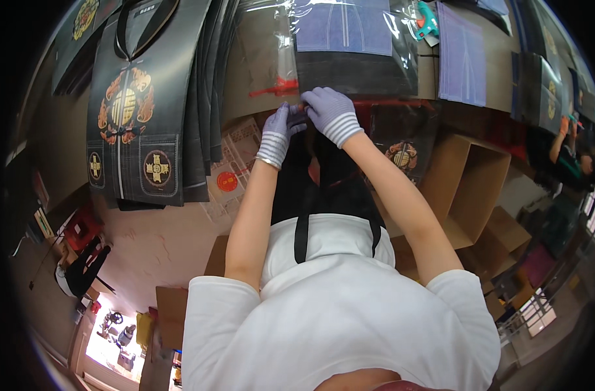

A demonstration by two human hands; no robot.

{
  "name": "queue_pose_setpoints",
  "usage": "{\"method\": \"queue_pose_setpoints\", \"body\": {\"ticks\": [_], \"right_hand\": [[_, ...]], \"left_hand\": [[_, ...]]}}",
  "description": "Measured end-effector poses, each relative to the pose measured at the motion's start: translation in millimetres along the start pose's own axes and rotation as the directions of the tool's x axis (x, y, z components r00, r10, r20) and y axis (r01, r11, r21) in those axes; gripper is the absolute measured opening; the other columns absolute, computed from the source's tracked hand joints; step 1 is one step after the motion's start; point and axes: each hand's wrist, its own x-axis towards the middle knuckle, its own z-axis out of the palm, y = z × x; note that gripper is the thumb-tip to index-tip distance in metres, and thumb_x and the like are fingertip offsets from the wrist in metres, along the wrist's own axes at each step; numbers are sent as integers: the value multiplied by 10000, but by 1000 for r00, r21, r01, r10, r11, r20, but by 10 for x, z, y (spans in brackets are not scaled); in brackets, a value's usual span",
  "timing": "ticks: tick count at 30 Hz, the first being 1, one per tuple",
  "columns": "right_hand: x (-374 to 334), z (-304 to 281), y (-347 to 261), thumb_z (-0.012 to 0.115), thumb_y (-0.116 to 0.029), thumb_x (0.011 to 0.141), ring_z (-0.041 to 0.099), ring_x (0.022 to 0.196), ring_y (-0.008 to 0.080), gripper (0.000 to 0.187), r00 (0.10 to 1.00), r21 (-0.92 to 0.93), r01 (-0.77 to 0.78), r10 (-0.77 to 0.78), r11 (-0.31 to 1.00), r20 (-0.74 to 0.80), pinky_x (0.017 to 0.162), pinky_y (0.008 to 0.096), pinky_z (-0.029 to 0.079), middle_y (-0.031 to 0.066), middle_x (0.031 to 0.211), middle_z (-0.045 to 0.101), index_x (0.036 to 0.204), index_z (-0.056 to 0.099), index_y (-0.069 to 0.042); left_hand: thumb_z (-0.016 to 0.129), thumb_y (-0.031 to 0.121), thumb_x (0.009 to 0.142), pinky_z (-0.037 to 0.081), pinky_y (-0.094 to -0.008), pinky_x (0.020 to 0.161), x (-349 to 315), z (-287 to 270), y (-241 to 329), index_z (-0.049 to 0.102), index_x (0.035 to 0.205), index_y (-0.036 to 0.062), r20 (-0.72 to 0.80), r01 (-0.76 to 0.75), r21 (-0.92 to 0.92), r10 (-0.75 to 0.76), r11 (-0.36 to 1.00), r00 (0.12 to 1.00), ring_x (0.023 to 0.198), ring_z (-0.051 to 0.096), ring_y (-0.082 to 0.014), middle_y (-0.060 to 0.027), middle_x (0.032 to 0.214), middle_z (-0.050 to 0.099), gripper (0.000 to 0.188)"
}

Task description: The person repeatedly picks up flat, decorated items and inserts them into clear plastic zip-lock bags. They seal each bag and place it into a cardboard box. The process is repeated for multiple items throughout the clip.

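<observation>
Both my hands wear purple knit gloves with white-striped cuffs and meet at the near edge of the work table [369, 75]. My left hand [281, 127] has its fingers curled, with the thumb pointing up. My right hand [330, 112] is bent over beside it, fingers closed near a small dark, reddish bit between the two hands; what they pinch cannot be made out. Just beyond lies a black sheet under glossy clear plastic [356, 77], with a blue denim-look panel [343, 29] on it. A red strip [286, 86] lies left of the panel.
Black jacket-shaped bags [138, 111] with gold-orange emblems stand at the left. A teal glue gun [428, 23] and another denim-look panel [462, 58] lie at the right. An open cardboard box [467, 189] stands below the table's right side. Another person's gloved hand [564, 125] shows far right.
</observation>
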Motion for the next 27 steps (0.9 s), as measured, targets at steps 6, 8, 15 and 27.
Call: {"method": "queue_pose_setpoints", "body": {"ticks": [6, 8, 15, 27], "right_hand": [[28, 83, -94, 587, -230, 725, 574, 794, 261, 182, 997, -100, 19, -11, 995, 81, 696, 369, 470, 77, 792, 567, 842, 547, -97], [-51, 49, -115, 588, -255, 715, 575, 778, 263, 200, 999, -52, -21, 23, 998, 39, 686, 372, 469, 78, 774, 563, 823, 536, -96], [-1244, -1103, 655, 639, -147, 664, 622, 747, 255, 266, 766, 102, -547, 547, 831, -339, 684, 337, 505, 123, 846, 630, 919, 638, -71], [-2280, -139, 920, 541, -112, 756, 588, 921, 331, 342, 779, 288, -589, 438, 755, 449, 800, 370, 475, 166, 991, 612, 1097, 546, -85]], "left_hand": [[513, 183, 876, 489, -355, 737, -27, 71, 103, 595, 966, -22, -68, 46, -27, -47, 999, 997, 820, 613, -239, -104, 888, 641, 238], [533, 142, 855, 497, -344, 718, 60, 57, 64, 596, 944, -12, -95, 45, 11, -44, 999, 995, 788, 617, -237, -112, 869, 639, 189], [527, 131, 824, 521, -338, 661, -28, 107, 218, 584, 907, -9, -211, -18, -82, 1, 996, 977, 740, 619, -201, -114, 814, 621, 173], [445, 276, 926, 514, -368, 721, 120, 66, 79, 575, 962, 6, 181, 158, 7, -157, 987, 971, 928, 601, -293, -179, 1025, 613, 302]]}}
